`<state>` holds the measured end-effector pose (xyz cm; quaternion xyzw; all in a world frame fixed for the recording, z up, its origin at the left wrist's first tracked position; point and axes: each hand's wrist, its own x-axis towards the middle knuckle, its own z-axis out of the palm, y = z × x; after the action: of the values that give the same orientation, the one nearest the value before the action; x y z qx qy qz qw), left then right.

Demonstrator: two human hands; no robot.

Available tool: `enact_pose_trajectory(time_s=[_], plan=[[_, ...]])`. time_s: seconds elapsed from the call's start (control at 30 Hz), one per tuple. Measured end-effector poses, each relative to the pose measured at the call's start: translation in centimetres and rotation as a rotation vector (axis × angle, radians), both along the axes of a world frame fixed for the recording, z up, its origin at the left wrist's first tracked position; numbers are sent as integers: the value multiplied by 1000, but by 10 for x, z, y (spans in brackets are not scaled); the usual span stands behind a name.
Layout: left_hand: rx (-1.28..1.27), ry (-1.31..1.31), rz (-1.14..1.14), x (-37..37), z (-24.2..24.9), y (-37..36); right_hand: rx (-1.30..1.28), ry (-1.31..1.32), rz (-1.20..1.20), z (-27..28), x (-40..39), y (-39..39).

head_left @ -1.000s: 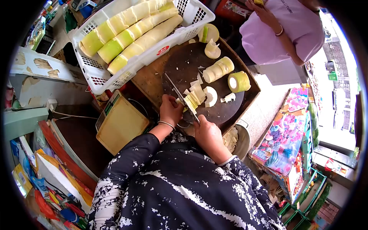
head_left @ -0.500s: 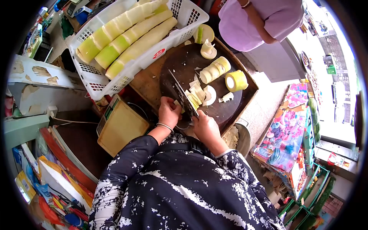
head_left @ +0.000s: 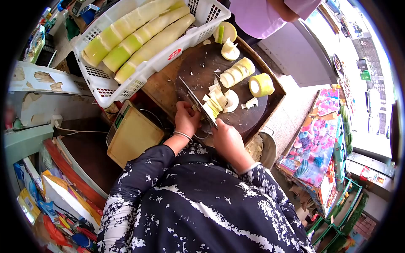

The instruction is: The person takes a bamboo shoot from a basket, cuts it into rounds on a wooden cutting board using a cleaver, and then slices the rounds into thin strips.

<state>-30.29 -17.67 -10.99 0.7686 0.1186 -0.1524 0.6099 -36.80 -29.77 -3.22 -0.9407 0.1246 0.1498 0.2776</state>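
My right hand (head_left: pixel 228 140) grips the handle of a cleaver (head_left: pixel 197 101), whose blade slants up and left across the round dark chopping board (head_left: pixel 253 116). On the blade's left side, my left hand (head_left: pixel 187 119) has its fingers curled around a small pale piece of bamboo shoot, mostly hidden. Sliced bamboo shoot (head_left: pixel 215 102) lies against the blade's right side, beside a pale round slice (head_left: pixel 231 101). Farther back on the board are a row of thick rounds (head_left: pixel 237 72), a yellowish chunk (head_left: pixel 261 85) and a cut tip (head_left: pixel 230 50).
A white plastic basket (head_left: pixel 158 63) with several long peeled shoots stands at the back left. A scale with a tan tray (head_left: pixel 136 137) is left of my arm. By my right forearm sits a metal pot (head_left: pixel 268 149). A person in a lilac top (head_left: pixel 257 19) stands across the board.
My left hand has shifted slightly upward along the blade. The cleaver has tipped, showing less of its face, and moved slightly left. The person opposite has moved left and back in view.
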Motion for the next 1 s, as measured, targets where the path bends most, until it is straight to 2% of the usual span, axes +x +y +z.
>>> enact_pose_trajectory(time_s=[0.27, 0.33, 0.47, 0.77, 1.0], plan=[[79, -210, -40, 2, -16, 3, 100, -118, -95, -20, 1, -8], [15, -86, -35, -1, -2, 3, 96, -106, -93, -14, -5, -2], [-61, -9, 11, 1, -11, 0, 62, -60, -72, -3, -12, 0], [-89, 8, 6, 2, -2, 2, 75, -27, -42, 5, -15, -1], [-42, -16, 7, 2, -8, 1, -14, 52, -13, 0, 5, 8]])
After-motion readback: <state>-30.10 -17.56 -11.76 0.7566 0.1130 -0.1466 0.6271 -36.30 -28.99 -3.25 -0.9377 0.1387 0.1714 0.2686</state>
